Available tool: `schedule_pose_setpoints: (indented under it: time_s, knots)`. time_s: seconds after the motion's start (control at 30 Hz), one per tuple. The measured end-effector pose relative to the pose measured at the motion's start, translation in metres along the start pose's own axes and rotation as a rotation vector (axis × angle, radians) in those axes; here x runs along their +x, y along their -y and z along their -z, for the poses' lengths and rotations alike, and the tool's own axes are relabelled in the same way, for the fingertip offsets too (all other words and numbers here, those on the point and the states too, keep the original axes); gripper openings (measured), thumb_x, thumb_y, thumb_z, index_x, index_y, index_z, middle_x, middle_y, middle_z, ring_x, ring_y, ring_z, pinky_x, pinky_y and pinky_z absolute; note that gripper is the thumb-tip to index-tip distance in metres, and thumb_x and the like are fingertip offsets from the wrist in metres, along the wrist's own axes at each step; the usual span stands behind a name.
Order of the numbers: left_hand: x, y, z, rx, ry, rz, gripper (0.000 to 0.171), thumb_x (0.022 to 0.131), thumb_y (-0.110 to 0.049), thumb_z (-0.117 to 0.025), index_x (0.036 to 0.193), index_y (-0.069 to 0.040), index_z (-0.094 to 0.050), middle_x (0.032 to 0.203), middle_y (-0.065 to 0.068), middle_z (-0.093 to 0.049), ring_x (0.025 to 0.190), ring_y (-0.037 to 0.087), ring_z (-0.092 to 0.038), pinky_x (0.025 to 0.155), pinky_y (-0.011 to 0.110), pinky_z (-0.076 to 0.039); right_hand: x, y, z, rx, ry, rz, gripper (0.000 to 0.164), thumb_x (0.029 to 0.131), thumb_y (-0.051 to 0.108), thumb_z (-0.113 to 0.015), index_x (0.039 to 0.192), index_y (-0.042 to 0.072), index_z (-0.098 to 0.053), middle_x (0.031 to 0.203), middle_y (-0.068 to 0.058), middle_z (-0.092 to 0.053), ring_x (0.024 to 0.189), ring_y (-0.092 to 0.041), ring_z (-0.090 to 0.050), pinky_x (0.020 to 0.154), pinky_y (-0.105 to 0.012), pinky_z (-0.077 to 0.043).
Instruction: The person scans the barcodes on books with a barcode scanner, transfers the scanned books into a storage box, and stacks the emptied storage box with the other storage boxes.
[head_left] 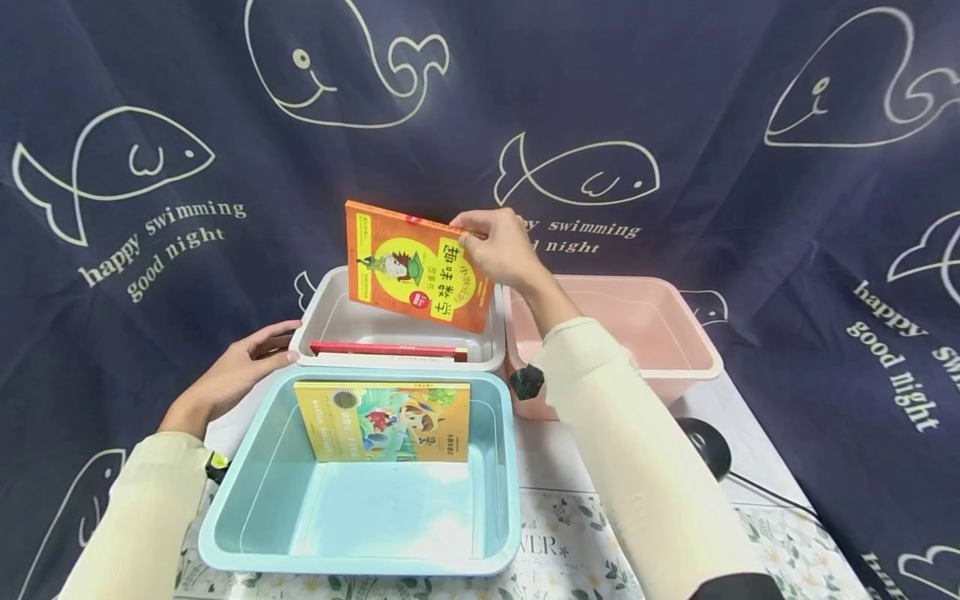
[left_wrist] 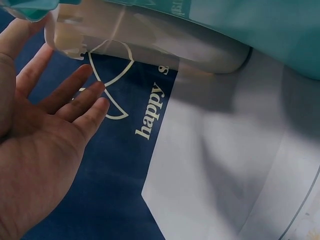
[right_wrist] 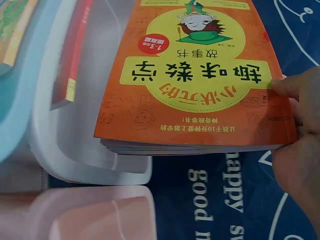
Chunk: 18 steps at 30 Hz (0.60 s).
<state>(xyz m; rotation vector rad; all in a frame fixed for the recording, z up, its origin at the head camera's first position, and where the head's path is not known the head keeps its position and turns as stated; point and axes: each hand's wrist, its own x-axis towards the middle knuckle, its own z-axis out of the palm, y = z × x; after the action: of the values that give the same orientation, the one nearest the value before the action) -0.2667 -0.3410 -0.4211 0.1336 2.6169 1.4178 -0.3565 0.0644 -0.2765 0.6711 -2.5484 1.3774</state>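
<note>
My right hand (head_left: 504,246) pinches an orange book (head_left: 405,271) by its upper right edge. The book is tilted above a light grey bin (head_left: 336,312), its cover facing me. In the right wrist view the thumb lies on the cover (right_wrist: 190,107) and page edges show below. Inside the grey bin a red book (head_left: 382,347) stands against the near wall. My left hand (head_left: 232,371) touches the left rim of that bin with fingers extended; in the left wrist view the palm (left_wrist: 45,135) holds nothing.
A light blue bin (head_left: 506,508) stands in front, with a yellow illustrated book (head_left: 393,421) leaning at its back wall. To the right is a pink bin (head_left: 622,325). Beside it lies a black round object (head_left: 707,447) with a cable. A dark blue curtain (head_left: 465,167) hangs behind.
</note>
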Motion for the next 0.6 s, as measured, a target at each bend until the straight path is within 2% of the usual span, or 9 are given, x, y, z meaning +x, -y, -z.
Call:
schedule_pose_setpoints:
  time_s: [0.33,0.6]
  knots:
    - [0.001,0.0,-0.001,-0.007,0.01,0.005,0.077,0.102,-0.047,-0.063,0.166,-0.025,-0.025,0.161,0.021,-0.042,0.143,0.038,-0.046,0.117,0.061,-0.04,-0.009,-0.012,-0.031,0.024,0.106,-0.049,0.023,0.099,0.006,-0.059,0.114,0.011,-0.075,0.105,-0.006,-0.076,0.089,-0.02,-0.067,0.073,-0.029,-0.054]
    - [0.002,0.002,0.001,-0.036,0.007,0.017,0.079,0.101,-0.049,-0.063,0.166,-0.024,-0.024,0.163,0.021,-0.038,0.145,0.04,-0.042,0.119,0.065,-0.036,-0.018,-0.02,-0.06,0.077,0.254,-0.09,0.025,0.1,0.005,-0.06,0.119,0.012,-0.076,0.112,-0.006,-0.075,0.098,-0.02,-0.066,0.072,-0.027,-0.052]
